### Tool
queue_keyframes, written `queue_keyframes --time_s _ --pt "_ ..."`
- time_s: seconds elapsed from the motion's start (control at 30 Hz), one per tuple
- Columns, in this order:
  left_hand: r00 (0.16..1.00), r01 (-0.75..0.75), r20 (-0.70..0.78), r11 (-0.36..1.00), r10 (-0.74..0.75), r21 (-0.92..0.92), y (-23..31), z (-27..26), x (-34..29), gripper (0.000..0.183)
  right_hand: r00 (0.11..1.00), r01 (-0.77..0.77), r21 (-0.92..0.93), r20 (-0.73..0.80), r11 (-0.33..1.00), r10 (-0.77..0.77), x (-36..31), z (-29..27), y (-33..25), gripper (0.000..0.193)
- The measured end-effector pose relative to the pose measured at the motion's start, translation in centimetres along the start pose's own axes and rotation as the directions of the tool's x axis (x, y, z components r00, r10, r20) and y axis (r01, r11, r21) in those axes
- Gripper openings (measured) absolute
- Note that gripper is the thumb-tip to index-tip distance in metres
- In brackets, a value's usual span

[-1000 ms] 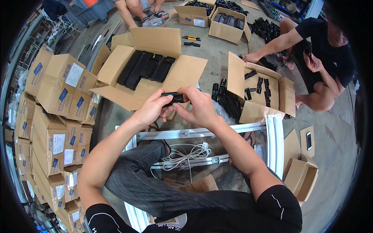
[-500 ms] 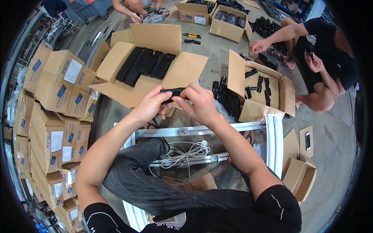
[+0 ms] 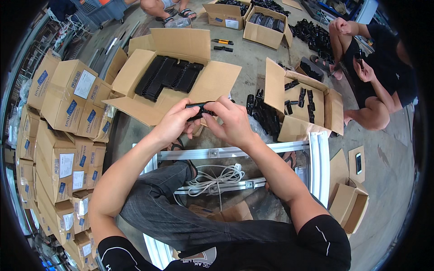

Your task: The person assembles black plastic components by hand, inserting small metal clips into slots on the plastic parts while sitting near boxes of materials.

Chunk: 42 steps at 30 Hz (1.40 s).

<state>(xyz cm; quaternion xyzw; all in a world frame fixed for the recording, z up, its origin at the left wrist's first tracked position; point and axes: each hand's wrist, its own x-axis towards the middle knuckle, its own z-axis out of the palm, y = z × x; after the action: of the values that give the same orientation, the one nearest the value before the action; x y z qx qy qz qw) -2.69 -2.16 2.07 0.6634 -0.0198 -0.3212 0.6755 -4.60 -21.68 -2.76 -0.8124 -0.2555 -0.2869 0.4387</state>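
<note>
A coiled pale cable (image 3: 210,183) lies within a metal frame (image 3: 319,167). Beyond it, the left hand (image 3: 173,121) and right hand (image 3: 231,123) have their fingers clamped on opposite ends of a small black part (image 3: 197,113), held up before an open carton (image 3: 181,44) of black pieces (image 3: 166,80).

Saw pale lettering on slanted dark-blue printed patches (image 3: 71,107) across the stacked brown cardboard cartons (image 3: 61,92) at the left, together with white rectangular paper labels (image 3: 83,83) covered in print too small to read. Found a smaller white paper label (image 3: 232,24) and a little blue patch (image 3: 219,19) on the open brown cardboard box (image 3: 212,17) near the top edge. Noticed white capital letters beside a grey chest emblem (image 3: 203,257) on the wearer's black short-sleeved shirt (image 3: 262,253), partly cut off by folds.
</note>
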Motion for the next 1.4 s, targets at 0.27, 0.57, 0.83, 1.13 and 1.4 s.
queue_keyframes --time_s 0.27,0.57,0.83,1.13,1.4 --pt "1.0 -0.002 -0.008 1.0 0.003 0.018 -0.1 -0.1 0.1 0.019 0.999 -0.019 -0.031 0.041 0.999 0.02 -0.1 -0.5 0.0 0.03" --pt "0.995 -0.094 -0.057 0.981 0.085 -0.169 1.7 -0.5 -1.0 0.017 0.91 -0.28 0.083 -0.295 0.956 0.292 1.5 -2.2 1.1 0.023" --pt "0.979 0.021 0.189 0.874 0.082 -0.486 2.3 -0.6 -0.8 0.04 0.8 -0.476 0.849 0.311 0.227 0.513 1.1 -3.3 1.9 0.059" --pt "0.936 0.058 0.347 0.946 0.059 -0.318 0.7 -0.7 -0.4 0.045 0.831 -0.442 0.872 0.31 0.21 0.462 0.9 -3.1 2.9 0.033" --pt "0.976 -0.194 0.151 0.94 0.157 0.279 1.0 0.5 -0.8 0.049 0.758 -0.588 0.763 0.403 0.268 0.513 1.1 -3.1 1.6 0.029"
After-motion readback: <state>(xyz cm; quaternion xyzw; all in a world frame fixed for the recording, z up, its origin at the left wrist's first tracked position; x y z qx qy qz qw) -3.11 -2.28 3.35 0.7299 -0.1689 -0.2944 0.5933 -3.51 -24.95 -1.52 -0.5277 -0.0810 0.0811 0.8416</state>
